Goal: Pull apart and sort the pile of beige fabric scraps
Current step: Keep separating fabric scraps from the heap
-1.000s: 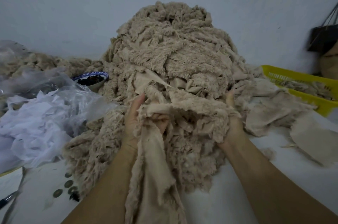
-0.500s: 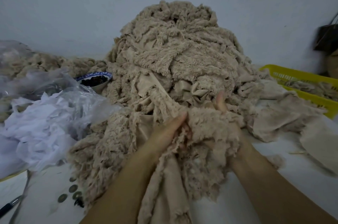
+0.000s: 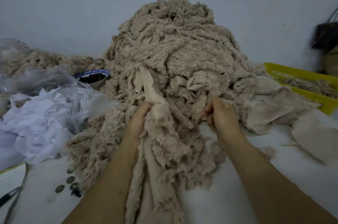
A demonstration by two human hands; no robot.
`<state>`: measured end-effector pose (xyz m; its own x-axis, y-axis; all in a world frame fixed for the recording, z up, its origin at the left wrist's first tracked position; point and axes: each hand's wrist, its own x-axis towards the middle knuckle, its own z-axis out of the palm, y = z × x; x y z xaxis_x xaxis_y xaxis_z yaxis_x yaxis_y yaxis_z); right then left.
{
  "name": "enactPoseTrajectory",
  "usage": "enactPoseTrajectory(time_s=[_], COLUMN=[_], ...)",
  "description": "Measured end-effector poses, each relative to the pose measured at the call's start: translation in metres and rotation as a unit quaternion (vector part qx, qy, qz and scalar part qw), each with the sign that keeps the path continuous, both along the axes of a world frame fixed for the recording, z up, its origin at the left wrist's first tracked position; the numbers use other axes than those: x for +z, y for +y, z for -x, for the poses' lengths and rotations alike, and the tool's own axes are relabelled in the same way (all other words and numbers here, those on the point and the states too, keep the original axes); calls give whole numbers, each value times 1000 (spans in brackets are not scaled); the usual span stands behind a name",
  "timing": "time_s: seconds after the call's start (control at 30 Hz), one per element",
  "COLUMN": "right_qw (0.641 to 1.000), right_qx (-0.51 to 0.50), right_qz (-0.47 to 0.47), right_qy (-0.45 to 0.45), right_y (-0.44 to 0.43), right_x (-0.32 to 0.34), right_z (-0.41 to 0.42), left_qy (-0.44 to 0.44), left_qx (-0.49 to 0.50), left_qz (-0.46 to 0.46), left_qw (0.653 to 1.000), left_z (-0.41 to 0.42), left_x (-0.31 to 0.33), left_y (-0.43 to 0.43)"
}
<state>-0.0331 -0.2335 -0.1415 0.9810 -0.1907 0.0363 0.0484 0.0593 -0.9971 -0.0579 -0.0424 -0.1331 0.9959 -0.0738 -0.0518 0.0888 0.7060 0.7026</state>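
A tall pile of beige fuzzy fabric scraps (image 3: pixel 175 50) fills the middle of the white table. From its front a long scrap (image 3: pixel 161 152) with a smooth backing runs down toward me. My left hand (image 3: pixel 140 119) grips this scrap near its top, fingers curled into the cloth. My right hand (image 3: pixel 222 114) sits at the foot of the pile, to the right of the scrap, its fingers curled into the fuzzy fabric there. The fingertips of both hands are buried in cloth.
A yellow plastic basket (image 3: pixel 311 94) with a few scraps stands at the right. Flat beige pieces (image 3: pixel 274 110) lie before it. At the left are white fabric under clear plastic (image 3: pixel 36 119), a blue-rimmed bowl (image 3: pixel 93 77), several coins (image 3: pixel 70 180) and a pen (image 3: pixel 7 196).
Both hands have moved apart: the left slid left along the long scrap, the right shifted right to the pile's foot. The bunched fabric held between them has dropped and spread out.
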Motion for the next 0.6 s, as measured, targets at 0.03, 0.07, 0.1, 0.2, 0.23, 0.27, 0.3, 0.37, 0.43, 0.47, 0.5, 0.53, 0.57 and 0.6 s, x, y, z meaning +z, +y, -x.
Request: enactPoseTrajectory(time_s=[0.03, 0.07, 0.1, 0.2, 0.23, 0.27, 0.3, 0.37, 0.43, 0.47, 0.5, 0.53, 0.57, 0.6], right_qw=[1000, 998, 991, 923, 879, 838, 819, 855, 946, 977, 991, 994, 993, 990], right_qx=[-4, 4, 25, 141, 179, 207, 219, 207, 156, 128, 106, 97, 106, 134], right_qz=[25, 68, 129, 354, 435, 497, 520, 462, 278, 168, 85, 48, 37, 28], right_qy=[5, 6, 1, -57, -77, -92, -103, -110, -54, -22, 4, 15, 25, 30], right_y=[-1, -1, 0, 4, 7, 11, 14, 15, 10, 8, 7, 6, 9, 14], right_x=[-2, -5, -6, -15, -18, -22, -25, -28, -23, -21, -18, -17, -16, -15], right_z=[-1, -2, -1, -1, 0, 1, 1, -3, -6, -7, -8, -11, -11, -10], left_qy=[4, 9, 13, 26, 31, 36, 36, 30, 34, 44, 56, 67, 67, 56], left_qx=[19, 38, 44, 23, 20, 16, 8, -28, -48, -37, -14, 6, 15, 13], left_qz=[7, 9, 5, 10, 5, -9, -24, -31, -61, -106, -172, -247, -327, -405], left_qw=[1000, 999, 999, 999, 999, 999, 999, 999, 996, 993, 983, 967, 942, 912], left_z=[1, 2, 3, 5, 4, 5, 7, 12, 20, 23, 23, 22, 21, 21], left_x=[0, 2, 2, 5, 5, 8, 12, 20, 31, 35, 36, 34, 32, 29], left_y=[2, 5, 9, 11, 10, 7, 4, 2, -1, -3, -8, -15, -24, -34])
